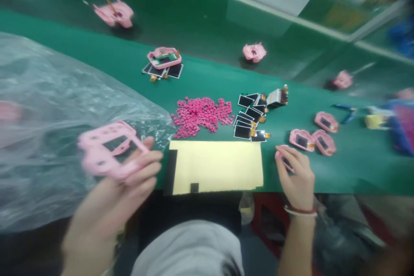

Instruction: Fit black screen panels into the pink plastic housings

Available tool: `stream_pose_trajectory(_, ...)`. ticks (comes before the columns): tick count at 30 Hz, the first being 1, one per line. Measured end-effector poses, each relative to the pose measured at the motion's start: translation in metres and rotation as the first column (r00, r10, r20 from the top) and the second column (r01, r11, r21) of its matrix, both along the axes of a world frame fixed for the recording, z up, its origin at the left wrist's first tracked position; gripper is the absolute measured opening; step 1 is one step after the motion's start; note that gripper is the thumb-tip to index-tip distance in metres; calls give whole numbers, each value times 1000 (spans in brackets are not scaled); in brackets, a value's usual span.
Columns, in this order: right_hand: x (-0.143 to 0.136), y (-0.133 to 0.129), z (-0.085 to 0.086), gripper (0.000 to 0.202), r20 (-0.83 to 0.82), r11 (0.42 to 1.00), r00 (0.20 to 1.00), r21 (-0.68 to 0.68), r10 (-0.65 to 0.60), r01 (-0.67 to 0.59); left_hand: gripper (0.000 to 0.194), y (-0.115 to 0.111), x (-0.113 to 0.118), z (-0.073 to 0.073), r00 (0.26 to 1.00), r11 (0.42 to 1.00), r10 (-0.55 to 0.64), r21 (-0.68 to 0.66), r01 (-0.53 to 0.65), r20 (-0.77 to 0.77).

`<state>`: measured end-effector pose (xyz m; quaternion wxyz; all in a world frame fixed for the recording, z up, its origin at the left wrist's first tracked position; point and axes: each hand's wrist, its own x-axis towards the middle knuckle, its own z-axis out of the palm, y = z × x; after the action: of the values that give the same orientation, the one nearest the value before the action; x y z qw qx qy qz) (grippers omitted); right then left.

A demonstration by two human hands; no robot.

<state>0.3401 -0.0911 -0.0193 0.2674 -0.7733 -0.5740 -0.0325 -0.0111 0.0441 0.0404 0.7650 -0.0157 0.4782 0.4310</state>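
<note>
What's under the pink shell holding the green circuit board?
Dark flat screens with pale edges poke out from beneath the pink shell, along with orange connector tabs. The shell covers the rest, so their exact number can't be told.

The left hand (129,181) is raised at the lower left of the frame, fingers curled in a grip, its forearm blurred. The right hand (296,174) reaches up at the lower right, fingers bent downward, thumb and fingertips close together, wrist nearly straight above the forearm.
</note>
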Motion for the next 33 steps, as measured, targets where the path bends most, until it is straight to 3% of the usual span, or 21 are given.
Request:
stream_pose_trajectory(3,-5,25,-6,39,76,990,989,-74,129,-124,37,-11,29,3,982,985,-42,-158,71,183)
stream_pose_trajectory(5,-5,43,-13,44,87,977,977,-99,196,-187,29,-18,47,0,977,979,-72,-171,107,201)
stream_pose_trajectory(9,-9,72,-28,35,114,944,938,-66,328,-322,19,-35,63,-17,983,982,-185,38,185,5)
stream_pose_trajectory(11,-11,80,-31,30,169,933,918,-55,359,-355,16,-42,61,-26,949,941,-248,185,283,-193)
stream_pose_trajectory(13,-13,84,-31,29,226,944,917,-46,329,-327,16,-44,53,-32,836,839,-246,324,437,-490)
stream_pose_trajectory(15,-16,83,-27,31,248,969,938,-10,241,-246,22,-40,39,-36,623,674,-146,383,631,-768)
stream_pose_trajectory(17,-21,79,-21,36,212,988,970,74,116,-135,28,-30,23,-39,418,511,-76,324,796,-905)
stream_pose_trajectory(19,-33,73,-15,36,116,986,993,167,6,-25,31,-19,10,-40,305,415,-82,245,876,-949)
stream_pose_trajectory(21,-52,64,-9,32,-23,971,999,233,-41,45,47,-13,2,-39,249,400,-64,204,893,-966)
stream_pose_trajectory(23,-75,55,-7,27,-165,972,986,231,-9,48,59,-13,1,-36,155,465,55,162,870,-986)
stream_pose_trajectory(25,-98,47,-8,23,-307,985,951,172,39,15,47,-19,5,-32,-21,558,147,65,827,-989)
stream_pose_trajectory(26,-108,45,-10,24,-376,991,925,133,46,5,37,-23,8,-30,-112,586,131,-14,810,-985)
stream_pose_trajectory(27,-116,43,-13,25,-437,995,898,100,41,3,31,-27,11,-29,-188,585,73,-111,804,-979)
stream_pose_trajectory(29,-127,40,-21,27,-515,998,857,60,12,22,27,-35,16,-29,-289,498,-63,-282,820,-955)
stream_pose_trajectory(31,-131,39,-28,28,-534,998,845,51,-8,42,19,-38,17,-32,-305,417,-86,-313,854,-948)
stream_pose_trajectory(33,-131,39,-32,28,-540,998,841,48,-16,50,14,-36,16,-36,-199,417,-13,-186,889,-980)
